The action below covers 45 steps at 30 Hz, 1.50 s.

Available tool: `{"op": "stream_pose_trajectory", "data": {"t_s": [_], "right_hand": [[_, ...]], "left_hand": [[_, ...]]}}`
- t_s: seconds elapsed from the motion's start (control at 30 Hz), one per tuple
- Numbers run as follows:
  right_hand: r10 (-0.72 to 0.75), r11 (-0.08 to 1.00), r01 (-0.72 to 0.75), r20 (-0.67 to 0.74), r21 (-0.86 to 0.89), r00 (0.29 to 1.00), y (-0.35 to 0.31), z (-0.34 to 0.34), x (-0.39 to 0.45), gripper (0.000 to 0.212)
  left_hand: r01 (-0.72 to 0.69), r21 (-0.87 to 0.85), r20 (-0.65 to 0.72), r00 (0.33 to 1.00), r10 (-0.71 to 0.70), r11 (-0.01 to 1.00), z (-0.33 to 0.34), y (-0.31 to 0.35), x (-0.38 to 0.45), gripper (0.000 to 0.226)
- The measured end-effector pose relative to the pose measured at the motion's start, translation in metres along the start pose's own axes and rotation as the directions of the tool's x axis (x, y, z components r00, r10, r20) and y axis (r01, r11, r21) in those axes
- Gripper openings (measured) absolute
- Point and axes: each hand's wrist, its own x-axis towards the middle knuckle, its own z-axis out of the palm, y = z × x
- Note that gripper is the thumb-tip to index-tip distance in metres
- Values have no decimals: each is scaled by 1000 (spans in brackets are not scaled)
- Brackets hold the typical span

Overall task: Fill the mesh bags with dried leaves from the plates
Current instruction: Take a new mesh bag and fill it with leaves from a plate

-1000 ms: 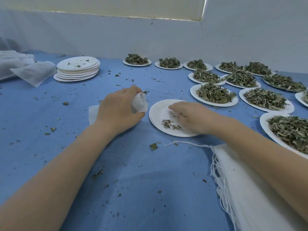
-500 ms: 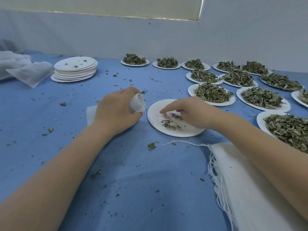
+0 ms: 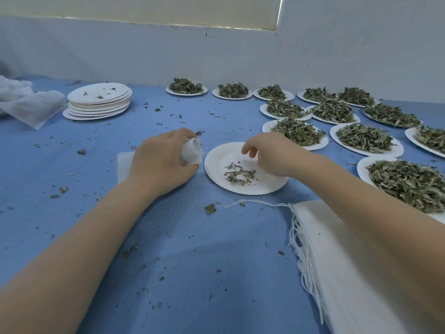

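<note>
Left hand (image 3: 159,162) gripping mesh bag (image 3: 191,154) by its mouth, right hand (image 3: 272,155) loosely curled, holding nothing visible: best sweeping last leaves (image 3: 238,174) together on plate (image 3: 218,165) before pinching.

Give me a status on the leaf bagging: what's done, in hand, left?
Done: a stack of emptied plates sits far left. In hand: the left hand grips a mesh bag; the right hand hovers over the near plate, which holds only a few leaf scraps. Left: roughly a dozen full plates to the right, plus a pile of unused bags.
</note>
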Motion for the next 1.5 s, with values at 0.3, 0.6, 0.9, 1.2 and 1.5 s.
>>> {"op": "stream_pose_trajectory", "data": {"t_s": [0.3,0.6,0.9,1.2,1.5], "right_hand": [[-128,987,128,2,97,992,-15,5,0,54],[-231,956,228,-6,184,973,-2,3,-20,35],[-242,964,230,82,135,967,-12,5,-22,27],[-182,983,183,-49,10,982,-24,9,-17,24],[-98,943,187,-306,276,947,-30,-26,-25,18]], "left_hand": [[-13,-6,1,1000,13,1000,1,-1,0,37],[4,-31,2,1000,-4,1000,2,-4,1,38],[26,-72,-70,997,-32,997,3,-18,-1,57],[54,-109,-27,998,-58,993,1,-17,-1,52],[-98,-13,-21,995,98,995,5,0,-2,53]]}}
